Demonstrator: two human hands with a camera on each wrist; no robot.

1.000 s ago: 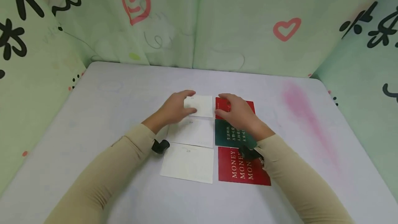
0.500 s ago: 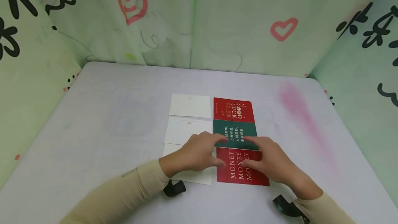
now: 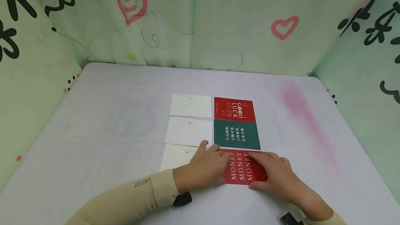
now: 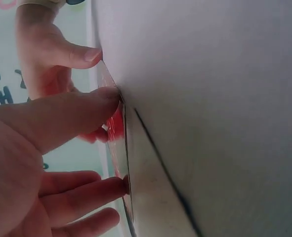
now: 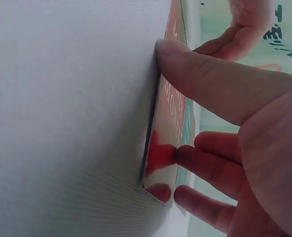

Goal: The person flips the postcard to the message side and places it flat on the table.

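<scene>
My left hand (image 3: 204,164) and right hand (image 3: 275,174) hold a red card (image 3: 240,167) printed with MONEY at its left and right ends. In the left wrist view, the left thumb touches the near edge of the card (image 4: 117,128) while fingers meet its far edge. The right wrist view shows the right thumb (image 5: 178,54) on the near long edge and fingertips at the opposite side. A green card (image 3: 236,134) with white characters lies just beyond, and a red GOOD LUCK card (image 3: 234,109) beyond that. My left hand covers part of the nearest white card (image 3: 176,156).
To the left, a middle white card (image 3: 187,131) and a far white card (image 3: 190,105) line up in a column. The pale table (image 3: 109,131) bears a pink stain (image 3: 303,110) at right. Green curtains (image 3: 234,9) with drawn hearts enclose it.
Both hands have come from the far row of cards toward the nearest red card, first hovering over it, now gripping its edges. The far red card and green card are uncovered.
</scene>
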